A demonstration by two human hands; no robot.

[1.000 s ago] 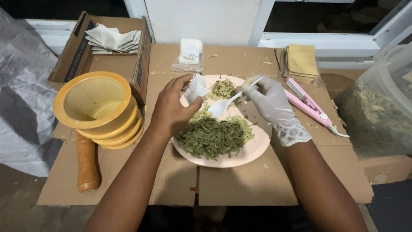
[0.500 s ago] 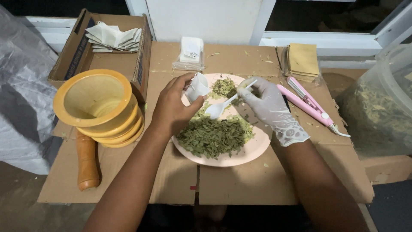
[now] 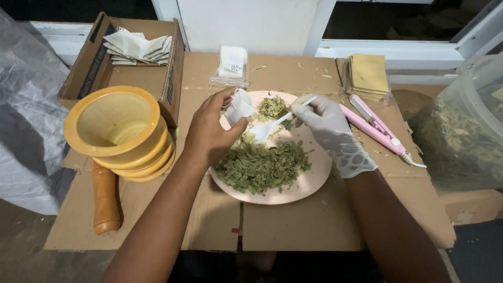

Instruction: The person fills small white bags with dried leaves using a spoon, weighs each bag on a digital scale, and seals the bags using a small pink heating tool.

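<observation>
My bare left hand (image 3: 209, 131) holds a small white paper sachet (image 3: 239, 106) open over the far left part of a pale pink plate (image 3: 314, 175). My right hand (image 3: 330, 131), in a white glove, grips a white plastic spoon (image 3: 267, 127) whose bowl points at the sachet's mouth. A heap of dried green leaf flakes (image 3: 262, 165) covers the near half of the plate, and a smaller pile (image 3: 272, 106) lies at its far edge.
A yellow mortar (image 3: 118, 131) with a wooden pestle (image 3: 105, 196) stands left. A cardboard box (image 3: 94, 68) holds white sachets. A bagged sachet stack (image 3: 232, 64), brown envelopes (image 3: 368, 74), a pink heat sealer (image 3: 377, 128) and a leaf-filled plastic tub (image 3: 466, 131) surround the plate.
The spoon's bowl has risen slightly and come closer to the sachet's mouth. My left hand has kept the sachet almost still.
</observation>
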